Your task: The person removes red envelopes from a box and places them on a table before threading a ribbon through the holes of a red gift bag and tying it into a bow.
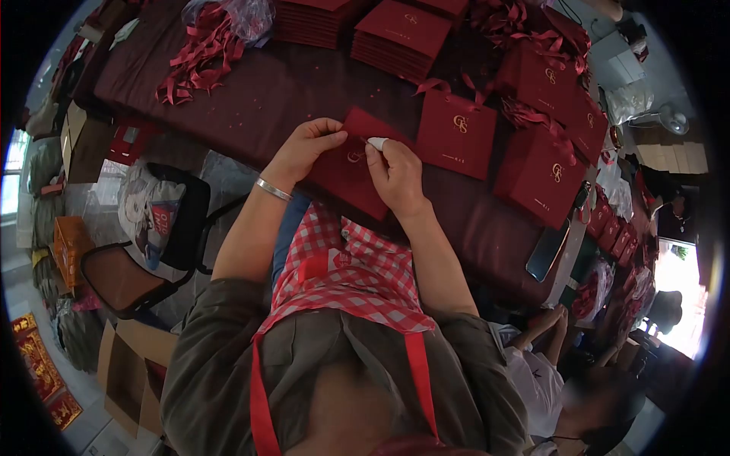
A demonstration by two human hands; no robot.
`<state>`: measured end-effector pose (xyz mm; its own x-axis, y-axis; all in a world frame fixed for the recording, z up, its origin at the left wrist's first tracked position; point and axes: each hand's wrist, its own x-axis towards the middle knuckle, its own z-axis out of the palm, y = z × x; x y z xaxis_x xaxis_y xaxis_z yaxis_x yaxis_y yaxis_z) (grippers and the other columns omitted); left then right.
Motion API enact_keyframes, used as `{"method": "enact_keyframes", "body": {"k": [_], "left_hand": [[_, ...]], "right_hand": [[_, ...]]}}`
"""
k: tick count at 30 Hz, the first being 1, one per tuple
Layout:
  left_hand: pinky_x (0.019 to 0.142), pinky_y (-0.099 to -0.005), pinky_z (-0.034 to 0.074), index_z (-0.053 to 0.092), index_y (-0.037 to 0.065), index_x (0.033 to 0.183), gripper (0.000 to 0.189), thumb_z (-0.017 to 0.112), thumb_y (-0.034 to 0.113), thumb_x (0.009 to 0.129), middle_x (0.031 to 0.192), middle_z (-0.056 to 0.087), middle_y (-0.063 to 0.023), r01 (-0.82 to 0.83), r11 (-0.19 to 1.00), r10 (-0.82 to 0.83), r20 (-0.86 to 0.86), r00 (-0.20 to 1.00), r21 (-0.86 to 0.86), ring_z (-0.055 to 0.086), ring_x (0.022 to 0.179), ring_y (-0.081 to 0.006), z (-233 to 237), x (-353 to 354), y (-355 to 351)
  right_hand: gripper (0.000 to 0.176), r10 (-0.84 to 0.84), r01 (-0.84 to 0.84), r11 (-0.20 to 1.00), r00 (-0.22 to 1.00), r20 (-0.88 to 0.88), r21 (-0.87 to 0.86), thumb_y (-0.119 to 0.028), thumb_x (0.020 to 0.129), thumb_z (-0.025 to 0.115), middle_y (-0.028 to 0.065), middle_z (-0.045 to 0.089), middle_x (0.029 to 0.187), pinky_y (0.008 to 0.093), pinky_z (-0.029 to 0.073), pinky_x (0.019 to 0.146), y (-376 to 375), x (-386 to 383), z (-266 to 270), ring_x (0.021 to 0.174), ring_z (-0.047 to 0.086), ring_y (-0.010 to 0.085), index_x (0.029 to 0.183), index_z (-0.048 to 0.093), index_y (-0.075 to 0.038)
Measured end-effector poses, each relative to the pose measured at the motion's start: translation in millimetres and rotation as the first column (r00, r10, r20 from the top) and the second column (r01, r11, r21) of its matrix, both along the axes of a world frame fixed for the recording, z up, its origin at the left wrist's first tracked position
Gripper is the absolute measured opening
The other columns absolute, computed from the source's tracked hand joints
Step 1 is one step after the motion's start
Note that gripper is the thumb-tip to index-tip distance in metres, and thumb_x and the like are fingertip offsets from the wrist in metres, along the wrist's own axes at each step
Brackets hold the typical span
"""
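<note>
A flat dark red paper gift bag (351, 163) with a gold logo lies at the table's near edge, under both hands. My left hand (310, 152), a silver bangle on its wrist, is closed in a pinch at the bag's left edge. My right hand (397, 178) rests over the bag's right side, thumb pressed to the index finger, which wears a white covering (376, 142). What the right fingertips hold, if anything, is too small to make out. Just right of it lies a finished-looking gift bag (456, 135) with red ribbon handles.
Stacked flat red bags (401, 38) stand at the back, left of several standing ribbon-handled bags (536, 175). Loose red ribbons (201, 57) lie at the back left. A phone (547, 249) is on the right edge. A chair (137, 277) stands left; another person (536, 380) sits right.
</note>
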<state>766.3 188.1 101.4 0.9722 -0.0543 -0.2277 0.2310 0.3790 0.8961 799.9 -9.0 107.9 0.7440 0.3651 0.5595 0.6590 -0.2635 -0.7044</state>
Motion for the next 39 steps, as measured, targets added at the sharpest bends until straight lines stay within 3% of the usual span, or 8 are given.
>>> {"method": "enact_keyframes", "body": {"k": [6, 9, 16, 22, 28, 31, 33, 39], "left_hand": [[0.079, -0.019, 0.048, 0.064, 0.004, 0.104, 0.016, 0.062, 0.014, 0.091, 0.095, 0.064, 0.0025, -0.064, 0.998, 0.064, -0.041, 0.997, 0.002, 0.058, 0.086, -0.0043, 7, -3, -4], [0.08, -0.0185, 0.046, 0.063, 0.004, 0.104, 0.016, 0.061, 0.014, 0.092, 0.095, 0.063, 0.0038, -0.021, 1.0, 0.02, -0.051, 0.998, -0.019, 0.057, 0.087, -0.0034, 9, -3, -2], [0.082, -0.0179, 0.043, 0.062, 0.005, 0.105, 0.016, 0.061, 0.015, 0.092, 0.094, 0.059, 0.006, -0.001, 1.0, 0.001, 0.001, 1.0, -0.005, 0.053, 0.087, -0.0016, 2, -1, 0], [0.084, -0.019, 0.045, 0.061, 0.004, 0.111, 0.021, 0.061, 0.014, 0.092, 0.1, 0.062, 0.0037, -0.05, 0.999, 0.05, -0.047, 0.998, 0.007, 0.055, 0.092, -0.0035, 9, -4, -7], [0.084, -0.0221, 0.047, 0.06, 0.003, 0.115, 0.024, 0.06, 0.008, 0.091, 0.104, 0.063, 0.0003, -0.002, 0.999, -0.001, 0.063, 0.998, 0.055, 0.058, 0.094, -0.007, 1, -5, -8], [0.083, -0.0223, 0.048, 0.06, 0.002, 0.115, 0.024, 0.059, 0.005, 0.091, 0.104, 0.064, -0.0002, -0.053, 0.991, 0.038, 0.117, 0.992, 0.123, 0.058, 0.093, -0.007, -3, -6, -11], [0.078, -0.0212, 0.048, 0.061, -0.001, 0.112, 0.024, 0.061, 0.003, 0.089, 0.099, 0.065, -0.0012, -0.128, 0.97, 0.106, 0.116, 0.988, 0.205, 0.058, 0.088, -0.0064, -1, -6, -16], [0.077, -0.0225, 0.049, 0.059, -0.003, 0.116, 0.031, 0.063, 0.002, 0.085, 0.1, 0.065, -0.0046, -0.306, 0.826, 0.229, 0.215, 0.95, 0.474, 0.059, 0.088, -0.0093, -4, -10, -28]], "right_hand": [[0.014, -0.015, 0.018, 0.995, 0.999, 0.033, -0.099, -0.013, 0.086, 0.061, 0.0115, 0.057, 0.068, 0.0399, 0.045, 0.056, 5, 2, 6, 0.063, 0.057, 0.0302, 0.076, 0.058, -0.003], [0.01, -0.026, 0.033, 0.988, 0.999, 0.047, -0.154, -0.01, 0.085, 0.063, 0.0147, 0.063, 0.077, 0.0376, 0.049, 0.058, 5, 3, 3, 0.067, 0.061, 0.0299, 0.087, 0.062, 0.0], [0.01, -0.032, 0.038, 0.985, 0.999, 0.039, -0.166, -0.011, 0.086, 0.062, 0.0143, 0.063, 0.076, 0.0388, 0.049, 0.059, 6, 1, 9, 0.068, 0.062, 0.0307, 0.085, 0.061, -0.001], [0.012, -0.028, 0.046, 0.967, 0.997, 0.075, -0.253, -0.014, 0.088, 0.058, 0.0124, 0.062, 0.075, 0.0397, 0.049, 0.06, 11, 4, 14, 0.069, 0.061, 0.0307, 0.083, 0.059, -0.003], [0.014, 0.012, -0.002, 0.944, 1.0, 0.028, -0.329, -0.016, 0.089, 0.057, 0.0107, 0.063, 0.076, 0.0404, 0.049, 0.061, 17, 8, 20, 0.074, 0.062, 0.0287, 0.083, 0.058, -0.004], [0.015, 0.003, 0.003, 0.949, 1.0, 0.02, -0.317, -0.016, 0.089, 0.055, 0.0114, 0.063, 0.074, 0.0413, 0.049, 0.061, 21, 9, 22, 0.071, 0.062, 0.0299, 0.08, 0.056, -0.004], [0.018, -0.003, -0.047, 0.931, 0.991, -0.135, -0.363, -0.017, 0.089, 0.055, 0.0129, 0.063, 0.072, 0.0425, 0.049, 0.06, 23, 11, 24, 0.069, 0.062, 0.032, 0.077, 0.055, -0.004], [0.016, -0.055, 0.022, 0.868, 0.997, -0.053, -0.497, -0.017, 0.086, 0.055, 0.0165, 0.064, 0.073, 0.0435, 0.05, 0.061, 36, 13, 34, 0.069, 0.064, 0.0329, 0.078, 0.056, -0.003]]}}
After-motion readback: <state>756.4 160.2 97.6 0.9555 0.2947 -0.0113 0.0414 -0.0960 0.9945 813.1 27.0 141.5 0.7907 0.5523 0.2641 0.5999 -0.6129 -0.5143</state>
